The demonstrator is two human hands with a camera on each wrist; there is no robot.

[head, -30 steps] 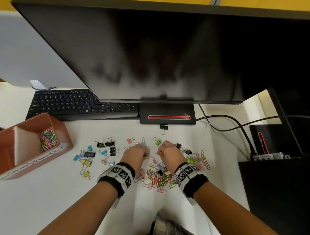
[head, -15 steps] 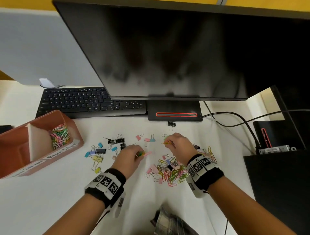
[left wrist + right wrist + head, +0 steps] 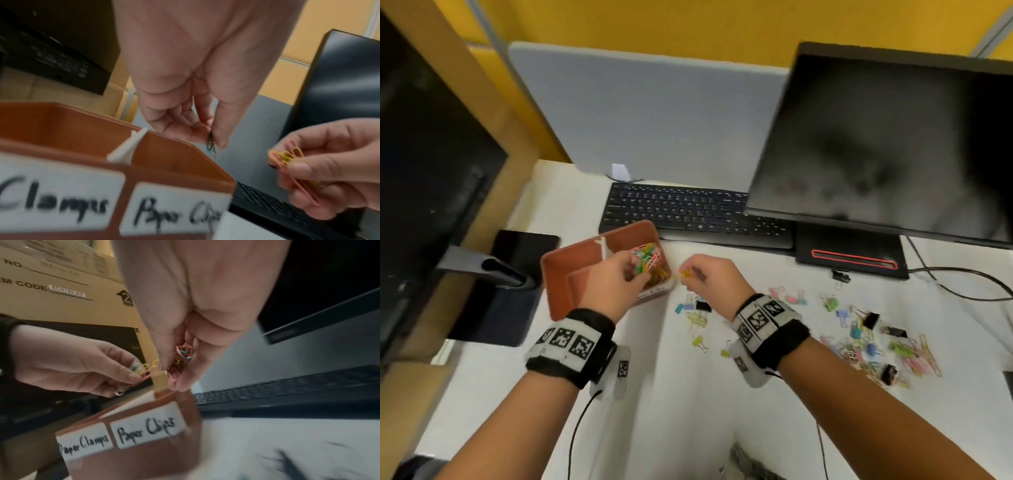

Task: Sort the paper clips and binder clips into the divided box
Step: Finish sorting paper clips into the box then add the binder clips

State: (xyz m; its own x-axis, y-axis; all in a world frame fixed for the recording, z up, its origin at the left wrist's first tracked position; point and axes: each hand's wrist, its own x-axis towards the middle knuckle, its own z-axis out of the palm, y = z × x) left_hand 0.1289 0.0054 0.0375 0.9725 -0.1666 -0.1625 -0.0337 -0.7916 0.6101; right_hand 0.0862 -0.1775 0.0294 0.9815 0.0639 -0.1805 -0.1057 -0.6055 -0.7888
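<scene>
Over the "Paper Clips" compartment of the brown divided box (image 3: 558, 274): left hand (image 3: 613, 277), thumb and fingertips pinching a green paper clip (image 3: 209, 142). Just beside the box's right wall: right hand (image 3: 709, 277), fingers curled round a bunch of pink and yellow paper clips (image 3: 285, 157). Compartment already holds a coloured heap of paper clips (image 3: 649, 260); the "Paper Clamps" side looks empty. Binder clips (image 3: 866, 320) lie scattered on the white desk (image 3: 688, 411), well apart from the box.

Handling, as judged: paper clips are light, springy wire, slippery and prone to tangle, so pinch them across the loops. Binder clips are stiffer; take them by the body or wire handles.
</scene>
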